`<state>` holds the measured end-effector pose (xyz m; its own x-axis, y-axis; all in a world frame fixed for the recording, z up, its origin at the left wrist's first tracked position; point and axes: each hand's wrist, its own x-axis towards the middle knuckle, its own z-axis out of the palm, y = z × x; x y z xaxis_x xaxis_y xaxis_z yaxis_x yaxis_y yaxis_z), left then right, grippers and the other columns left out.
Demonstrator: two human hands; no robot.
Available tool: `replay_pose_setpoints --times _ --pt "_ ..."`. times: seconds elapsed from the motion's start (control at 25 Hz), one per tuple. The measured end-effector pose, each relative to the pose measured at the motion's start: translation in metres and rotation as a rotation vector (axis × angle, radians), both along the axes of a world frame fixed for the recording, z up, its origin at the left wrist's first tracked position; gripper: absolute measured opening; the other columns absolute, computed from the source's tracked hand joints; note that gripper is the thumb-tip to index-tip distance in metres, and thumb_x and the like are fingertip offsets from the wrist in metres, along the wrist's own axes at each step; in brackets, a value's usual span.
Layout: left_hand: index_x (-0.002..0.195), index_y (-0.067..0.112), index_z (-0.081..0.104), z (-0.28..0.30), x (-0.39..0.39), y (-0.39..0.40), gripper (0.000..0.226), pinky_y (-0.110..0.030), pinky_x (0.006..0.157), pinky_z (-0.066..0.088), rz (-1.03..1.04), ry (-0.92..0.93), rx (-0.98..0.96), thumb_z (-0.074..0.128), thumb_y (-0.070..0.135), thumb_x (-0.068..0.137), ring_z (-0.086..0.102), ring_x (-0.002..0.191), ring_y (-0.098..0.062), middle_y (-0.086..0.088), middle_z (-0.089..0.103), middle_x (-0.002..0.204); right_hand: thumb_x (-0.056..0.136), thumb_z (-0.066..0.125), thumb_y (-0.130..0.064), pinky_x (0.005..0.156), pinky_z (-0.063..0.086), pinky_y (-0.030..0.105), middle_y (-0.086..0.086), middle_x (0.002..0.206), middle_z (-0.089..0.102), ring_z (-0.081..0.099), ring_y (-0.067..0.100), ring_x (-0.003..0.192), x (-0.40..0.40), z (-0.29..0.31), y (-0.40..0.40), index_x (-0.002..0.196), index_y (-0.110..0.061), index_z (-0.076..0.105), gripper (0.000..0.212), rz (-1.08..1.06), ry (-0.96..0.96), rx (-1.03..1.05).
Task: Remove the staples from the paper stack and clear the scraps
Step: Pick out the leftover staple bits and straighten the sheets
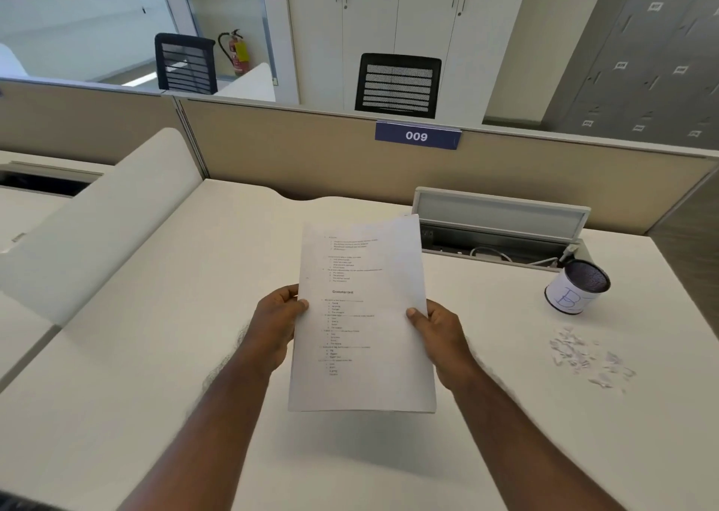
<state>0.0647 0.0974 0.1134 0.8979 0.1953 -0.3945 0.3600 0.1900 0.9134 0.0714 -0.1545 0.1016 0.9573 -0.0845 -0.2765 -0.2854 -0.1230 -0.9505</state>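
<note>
A white paper stack [365,261] with printed text, headed "Grammar test" halfway down, is held upright above the white desk [155,374]. My left hand [278,320] grips its left edge, thumb on the front. On the opposite edge my right hand [435,329] holds it the same way. No staple can be made out on the sheets. A scatter of small white paper scraps [587,355] lies on the desk to the right.
A mesh cup [576,287] wrapped in paper marked "B" stands behind the scraps. An open cable tray [502,234] with wires sits at the desk's back edge. A beige partition [311,160] with a "009" tag closes the far side; a white side divider [101,222] rises at left.
</note>
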Motion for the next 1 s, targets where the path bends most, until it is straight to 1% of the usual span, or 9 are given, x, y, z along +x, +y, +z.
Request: replay_pose_setpoints --times 0.16,0.24,0.28,0.36,0.48,0.64,0.76,0.88,1.0 --pt "0.113 0.001 0.065 -0.018 0.022 0.021 0.028 -0.033 0.067 0.056 0.058 0.047 0.047 0.046 -0.005 0.094 0.069 0.081 -0.028 -0.016 0.072 0.103 0.091 0.056 -0.022 0.068 0.047 0.035 0.002 0.083 0.066 0.056 0.019 0.071 0.019 -0.030 0.025 0.090 -0.009 0.066 0.016 0.014 0.116 -0.011" --pt "0.111 0.001 0.067 -0.028 0.034 0.035 0.029 -0.033 0.067 0.056 0.072 0.071 0.089 0.045 -0.005 0.093 0.068 0.079 -0.027 -0.017 0.072 0.102 0.089 0.051 -0.014 0.072 0.053 0.040 0.003 0.088 0.072 0.062 0.023 0.075 0.030 -0.042 0.034 0.093 -0.015 0.070 0.020 0.019 0.188 0.042" --pt "0.111 0.001 0.068 -0.034 0.040 0.042 0.030 -0.033 0.067 0.056 0.073 0.083 0.102 0.045 -0.005 0.093 0.068 0.080 -0.028 -0.017 0.072 0.102 0.089 0.047 -0.007 0.077 0.057 0.042 0.004 0.093 0.075 0.066 0.025 0.078 0.035 -0.046 0.038 0.096 -0.018 0.072 0.028 0.026 0.220 0.079" --pt "0.112 0.001 0.068 -0.046 0.050 0.055 0.032 -0.033 0.069 0.056 0.074 0.110 0.113 0.044 -0.005 0.093 0.068 0.082 -0.030 -0.018 0.072 0.105 0.087 0.042 0.003 0.080 0.059 0.042 0.008 0.097 0.076 0.068 0.026 0.080 0.043 -0.052 0.045 0.102 -0.018 0.072 0.040 0.040 0.263 0.150" --pt "0.114 0.001 0.068 -0.065 0.064 0.070 0.034 -0.031 0.069 0.055 0.054 0.154 0.139 0.041 -0.005 0.094 0.068 0.087 -0.030 -0.019 0.071 0.108 0.086 0.042 0.007 0.080 0.059 0.039 0.009 0.099 0.076 0.069 0.024 0.080 0.054 -0.061 0.057 0.099 -0.018 0.071 0.041 0.067 0.288 0.176" --pt "0.115 0.000 0.068 -0.084 0.079 0.082 0.037 -0.028 0.064 0.053 0.025 0.202 0.194 0.038 -0.007 0.094 0.067 0.081 -0.027 -0.018 0.071 0.107 0.086 0.047 0.003 0.085 0.059 0.041 0.004 0.099 0.076 0.070 0.023 0.083 0.067 -0.078 0.074 0.094 -0.020 0.070 0.034 0.065 0.296 0.124" --pt "0.114 0.001 0.068 -0.093 0.091 0.086 0.037 -0.028 0.064 0.053 0.011 0.215 0.225 0.038 -0.007 0.094 0.067 0.078 -0.027 -0.017 0.071 0.105 0.083 0.049 -0.002 0.087 0.058 0.044 0.003 0.100 0.076 0.071 0.024 0.083 0.075 -0.089 0.082 0.107 -0.015 0.071 0.034 0.079 0.283 0.085" --pt "0.113 0.002 0.069 -0.099 0.102 0.088 0.038 -0.028 0.064 0.053 0.003 0.212 0.250 0.038 -0.007 0.093 0.066 0.076 -0.027 -0.017 0.071 0.101 0.083 0.049 -0.005 0.085 0.059 0.039 0.002 0.100 0.076 0.072 0.023 0.085 0.081 -0.095 0.088 0.108 -0.016 0.070 0.034 0.073 0.293 0.065" --pt "0.108 0.004 0.071 -0.105 0.111 0.088 0.038 -0.027 0.061 0.052 -0.009 0.226 0.295 0.039 -0.007 0.091 0.066 0.071 -0.025 -0.015 0.071 0.096 0.075 0.053 -0.017 0.089 0.057 0.043 -0.003 0.104 0.075 0.072 0.023 0.095 0.088 -0.108 0.088 0.113 -0.018 0.069 0.041 0.066 0.295 0.031"
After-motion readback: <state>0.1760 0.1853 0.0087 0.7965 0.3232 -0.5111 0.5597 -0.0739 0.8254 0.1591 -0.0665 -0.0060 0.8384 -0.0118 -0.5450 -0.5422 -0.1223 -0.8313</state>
